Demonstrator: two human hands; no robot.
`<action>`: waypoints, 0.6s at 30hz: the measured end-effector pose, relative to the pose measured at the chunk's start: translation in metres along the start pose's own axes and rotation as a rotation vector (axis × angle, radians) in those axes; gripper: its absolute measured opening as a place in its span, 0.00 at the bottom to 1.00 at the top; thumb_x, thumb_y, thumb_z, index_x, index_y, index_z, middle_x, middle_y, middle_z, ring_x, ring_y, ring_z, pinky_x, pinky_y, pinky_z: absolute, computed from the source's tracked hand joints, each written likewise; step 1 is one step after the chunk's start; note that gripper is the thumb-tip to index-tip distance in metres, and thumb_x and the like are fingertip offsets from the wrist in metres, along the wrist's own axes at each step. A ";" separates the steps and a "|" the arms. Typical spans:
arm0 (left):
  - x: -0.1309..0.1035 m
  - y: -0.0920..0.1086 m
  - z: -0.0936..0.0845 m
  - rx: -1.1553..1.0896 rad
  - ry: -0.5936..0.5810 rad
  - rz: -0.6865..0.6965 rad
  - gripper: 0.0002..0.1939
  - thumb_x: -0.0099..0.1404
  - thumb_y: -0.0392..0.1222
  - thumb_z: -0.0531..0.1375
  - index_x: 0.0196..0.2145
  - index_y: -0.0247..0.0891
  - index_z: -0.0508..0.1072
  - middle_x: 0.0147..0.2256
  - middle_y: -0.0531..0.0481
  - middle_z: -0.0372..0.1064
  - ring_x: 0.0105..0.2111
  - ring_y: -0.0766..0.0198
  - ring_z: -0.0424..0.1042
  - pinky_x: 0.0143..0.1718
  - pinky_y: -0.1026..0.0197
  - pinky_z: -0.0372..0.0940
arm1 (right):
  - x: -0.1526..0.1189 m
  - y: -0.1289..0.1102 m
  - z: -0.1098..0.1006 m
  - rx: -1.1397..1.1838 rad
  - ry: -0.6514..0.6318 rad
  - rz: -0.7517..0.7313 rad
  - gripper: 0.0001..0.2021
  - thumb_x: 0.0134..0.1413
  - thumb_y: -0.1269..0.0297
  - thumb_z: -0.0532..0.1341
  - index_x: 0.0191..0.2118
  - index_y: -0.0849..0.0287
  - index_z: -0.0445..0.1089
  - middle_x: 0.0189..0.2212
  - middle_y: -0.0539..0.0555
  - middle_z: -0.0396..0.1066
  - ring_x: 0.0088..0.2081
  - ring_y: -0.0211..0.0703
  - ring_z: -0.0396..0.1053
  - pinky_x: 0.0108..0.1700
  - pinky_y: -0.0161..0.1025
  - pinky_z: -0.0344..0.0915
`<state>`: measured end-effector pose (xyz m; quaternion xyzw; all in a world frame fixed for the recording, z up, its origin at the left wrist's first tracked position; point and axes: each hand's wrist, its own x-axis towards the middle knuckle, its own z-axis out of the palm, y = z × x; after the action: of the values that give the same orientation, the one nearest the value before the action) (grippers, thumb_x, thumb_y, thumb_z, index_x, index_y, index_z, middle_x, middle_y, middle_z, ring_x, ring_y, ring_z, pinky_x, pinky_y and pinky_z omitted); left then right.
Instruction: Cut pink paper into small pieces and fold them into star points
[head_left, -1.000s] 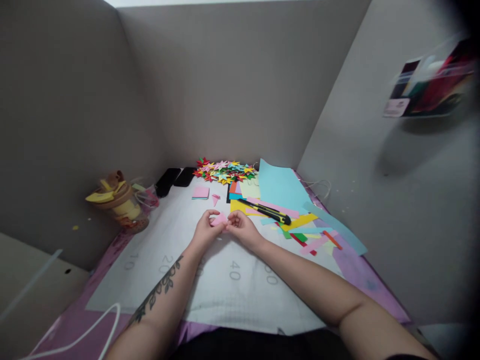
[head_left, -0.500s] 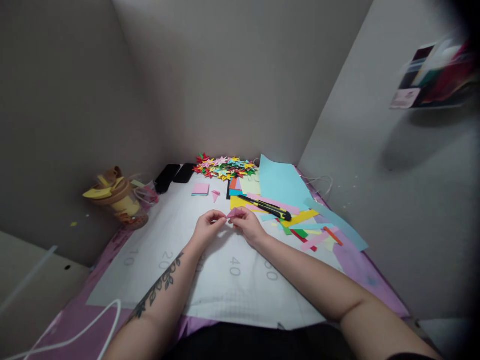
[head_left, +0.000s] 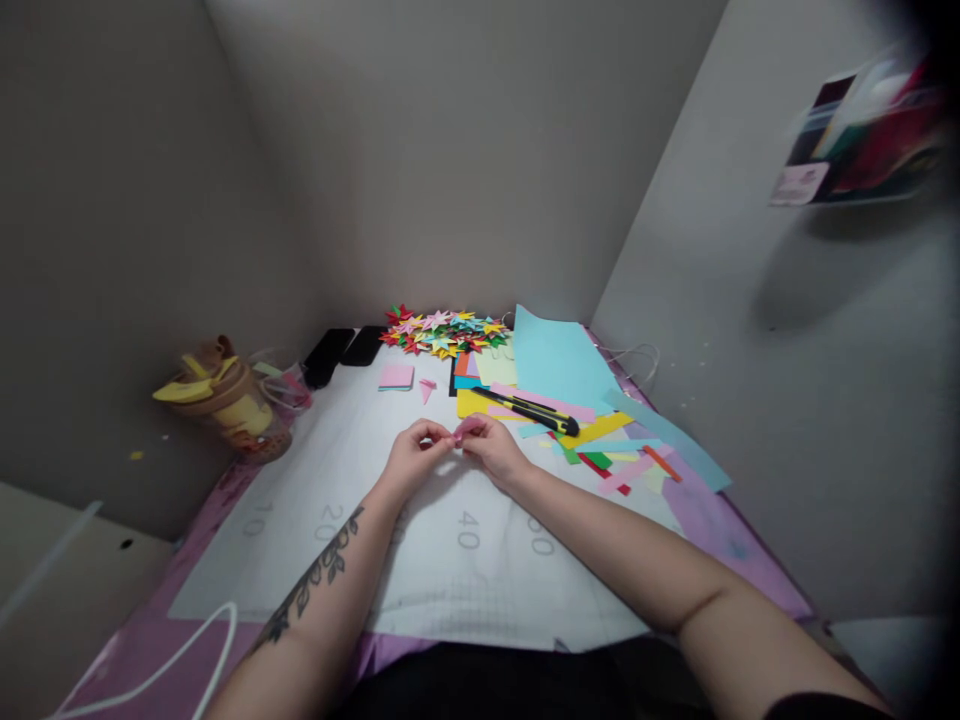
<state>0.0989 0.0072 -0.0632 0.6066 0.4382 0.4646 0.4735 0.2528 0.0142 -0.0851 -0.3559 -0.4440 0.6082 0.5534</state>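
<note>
A small piece of pink paper (head_left: 471, 426) is pinched between my two hands over the white sheet (head_left: 300, 470). My left hand (head_left: 417, 452) grips its left edge with thumb and fingertips. Around the right side of it the fingers of my right hand (head_left: 491, 447) are closed, hiding part of the paper. Just beyond my hands lie a folded pink paper piece (head_left: 427, 389) and a stack of pink square papers (head_left: 396, 377). A black and yellow utility knife (head_left: 529, 410) rests to the right, on paper strips.
Colourful folded paper stars (head_left: 442, 332) lie at the back, beside two black phones (head_left: 364, 346). A light blue sheet (head_left: 562, 350) and scattered paper strips (head_left: 600, 455) cover the right. At left hangs a brown cup (head_left: 232, 405); a white cable (head_left: 225, 650) curls in front.
The pink paper has turned slightly in my fingertips, and its shape now looks more rounded. Both hands stay close together; the whole view has shifted a little.
</note>
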 end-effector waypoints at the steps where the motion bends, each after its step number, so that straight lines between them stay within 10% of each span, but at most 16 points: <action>1: 0.000 -0.001 0.000 -0.014 -0.007 -0.004 0.11 0.52 0.45 0.67 0.28 0.36 0.73 0.28 0.51 0.69 0.29 0.66 0.67 0.32 0.65 0.62 | 0.000 0.000 0.000 0.004 0.000 -0.003 0.06 0.34 0.71 0.66 0.25 0.59 0.71 0.20 0.45 0.66 0.24 0.34 0.61 0.27 0.32 0.56; 18: -0.003 0.005 0.004 0.252 0.120 0.302 0.03 0.56 0.39 0.63 0.30 0.39 0.76 0.34 0.47 0.69 0.36 0.63 0.69 0.29 0.65 0.63 | -0.002 -0.010 0.007 0.131 0.043 0.069 0.11 0.33 0.66 0.69 0.26 0.59 0.69 0.21 0.46 0.67 0.24 0.34 0.62 0.27 0.33 0.58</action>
<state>0.1024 0.0028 -0.0596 0.6912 0.4243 0.5071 0.2916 0.2502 0.0112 -0.0738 -0.3473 -0.3787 0.6469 0.5635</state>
